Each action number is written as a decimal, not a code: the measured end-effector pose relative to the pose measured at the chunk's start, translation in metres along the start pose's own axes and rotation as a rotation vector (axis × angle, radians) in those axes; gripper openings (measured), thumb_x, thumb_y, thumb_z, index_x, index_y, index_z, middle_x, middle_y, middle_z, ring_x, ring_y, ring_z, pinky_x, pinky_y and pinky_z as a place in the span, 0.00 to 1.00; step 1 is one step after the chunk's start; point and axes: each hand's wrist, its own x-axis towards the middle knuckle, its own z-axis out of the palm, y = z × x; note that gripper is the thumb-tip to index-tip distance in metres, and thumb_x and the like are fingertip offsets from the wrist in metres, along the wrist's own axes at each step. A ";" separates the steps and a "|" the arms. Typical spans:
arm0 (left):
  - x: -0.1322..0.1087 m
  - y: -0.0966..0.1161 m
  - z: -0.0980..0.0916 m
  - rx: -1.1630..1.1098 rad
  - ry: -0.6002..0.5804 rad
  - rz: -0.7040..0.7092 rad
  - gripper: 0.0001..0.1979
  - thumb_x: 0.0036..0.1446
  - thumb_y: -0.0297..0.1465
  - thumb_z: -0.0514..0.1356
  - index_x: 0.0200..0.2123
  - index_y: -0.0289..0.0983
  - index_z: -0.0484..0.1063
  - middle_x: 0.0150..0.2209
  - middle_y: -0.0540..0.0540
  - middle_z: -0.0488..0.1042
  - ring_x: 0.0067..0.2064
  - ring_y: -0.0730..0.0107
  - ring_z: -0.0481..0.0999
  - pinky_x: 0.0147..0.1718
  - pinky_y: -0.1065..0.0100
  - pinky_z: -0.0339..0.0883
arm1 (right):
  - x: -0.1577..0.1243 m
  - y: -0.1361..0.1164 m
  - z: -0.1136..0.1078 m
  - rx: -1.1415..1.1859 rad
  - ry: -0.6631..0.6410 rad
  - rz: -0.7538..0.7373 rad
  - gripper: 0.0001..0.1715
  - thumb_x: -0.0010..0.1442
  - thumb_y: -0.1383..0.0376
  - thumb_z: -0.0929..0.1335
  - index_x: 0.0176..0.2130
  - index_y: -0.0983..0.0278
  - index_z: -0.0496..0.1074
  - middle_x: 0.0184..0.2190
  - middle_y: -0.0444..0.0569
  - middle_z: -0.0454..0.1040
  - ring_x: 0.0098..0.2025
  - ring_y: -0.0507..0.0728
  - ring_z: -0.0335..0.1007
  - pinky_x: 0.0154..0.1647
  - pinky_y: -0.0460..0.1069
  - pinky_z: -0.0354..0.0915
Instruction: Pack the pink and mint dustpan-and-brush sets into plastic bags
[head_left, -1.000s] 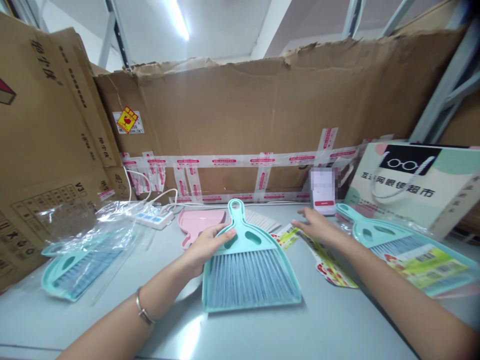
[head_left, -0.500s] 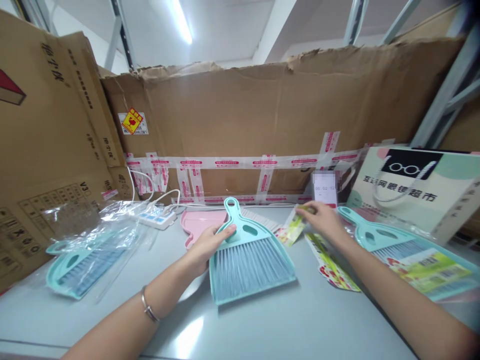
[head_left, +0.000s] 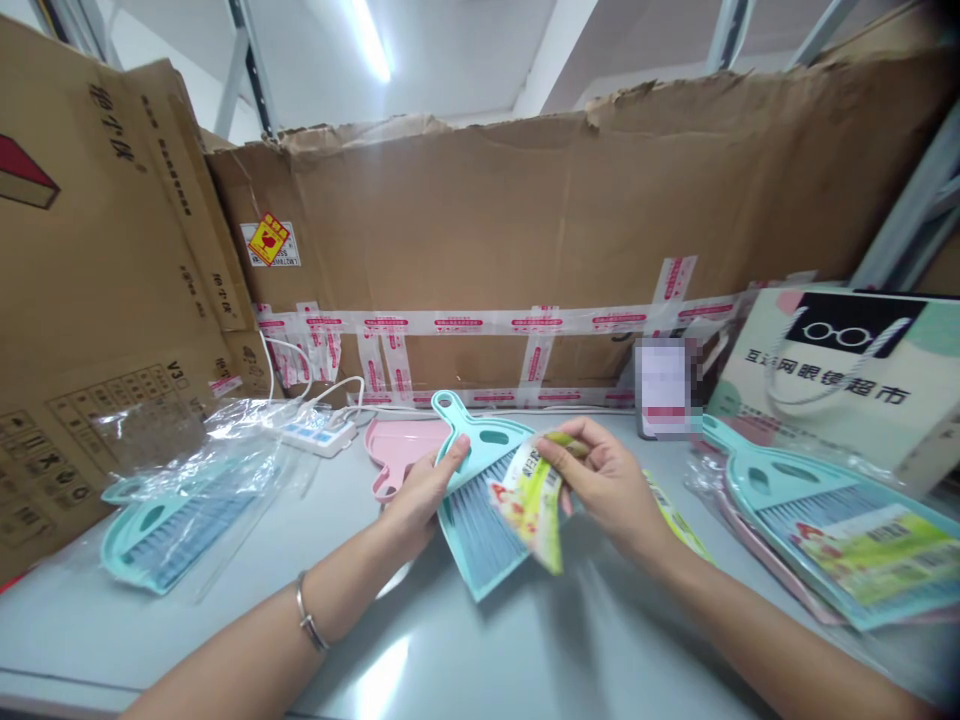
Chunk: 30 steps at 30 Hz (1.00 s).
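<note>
My left hand (head_left: 426, 497) grips a mint-green dustpan and brush set (head_left: 480, 530) near its handle, thumb on top; the brush is nested in the pan, grey bristles showing. In my right hand (head_left: 604, 480) a printed yellow-green cardboard label (head_left: 534, 495) is pinched at its upper corner. The label hangs over the right part of the bristles and hides them. Another such label (head_left: 679, 515) lies on the table, partly behind my right forearm. A pink dustpan (head_left: 409, 450) rests behind my left hand.
At right, labelled mint dustpan sets (head_left: 847, 520) lie stacked on a pink one, before a paper bag (head_left: 817, 380). A phone (head_left: 664, 385) stands at the back. A plastic-wrapped mint set (head_left: 176, 530) and a power strip (head_left: 319, 437) are at left. Cardboard (head_left: 465, 230) walls the back.
My right hand has brought a label from the table at right over to the dustpan set's bristles. My left hand keeps its hold, and the set has tilted slightly.
</note>
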 end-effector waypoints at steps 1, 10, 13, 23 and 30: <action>-0.001 -0.001 0.001 -0.012 -0.015 0.012 0.26 0.45 0.47 0.62 0.42 0.35 0.70 0.38 0.41 0.77 0.40 0.59 0.76 0.40 0.62 0.68 | 0.001 0.006 0.001 -0.052 0.018 -0.021 0.21 0.44 0.51 0.72 0.26 0.62 0.61 0.19 0.39 0.69 0.13 0.47 0.59 0.12 0.43 0.54; -0.009 0.003 0.005 0.041 -0.119 0.132 0.27 0.40 0.32 0.69 0.45 0.36 0.67 0.45 0.41 0.75 0.46 0.57 0.74 0.45 0.61 0.66 | 0.002 0.020 -0.001 -0.232 0.080 -0.084 0.19 0.52 0.51 0.67 0.27 0.61 0.58 0.23 0.38 0.67 0.15 0.46 0.61 0.17 0.44 0.56; -0.009 0.003 0.006 0.069 -0.101 0.173 0.26 0.39 0.30 0.68 0.45 0.35 0.67 0.46 0.41 0.74 0.45 0.59 0.74 0.46 0.61 0.66 | 0.003 0.022 -0.002 -0.244 0.099 -0.076 0.19 0.52 0.50 0.66 0.27 0.61 0.57 0.24 0.39 0.68 0.16 0.48 0.62 0.18 0.45 0.57; -0.007 0.008 0.003 0.046 0.016 0.185 0.28 0.37 0.29 0.69 0.45 0.35 0.67 0.42 0.41 0.76 0.41 0.58 0.76 0.42 0.60 0.69 | 0.002 0.017 -0.004 -0.187 0.463 -0.333 0.29 0.42 0.54 0.73 0.37 0.58 0.56 0.32 0.42 0.63 0.28 0.50 0.61 0.29 0.47 0.62; -0.018 0.004 0.017 -0.080 0.030 0.260 0.32 0.37 0.32 0.70 0.48 0.36 0.65 0.46 0.40 0.74 0.45 0.54 0.74 0.44 0.58 0.68 | -0.009 0.013 0.011 0.327 -0.021 0.266 0.29 0.44 0.52 0.72 0.44 0.60 0.65 0.41 0.50 0.74 0.40 0.59 0.71 0.36 0.52 0.68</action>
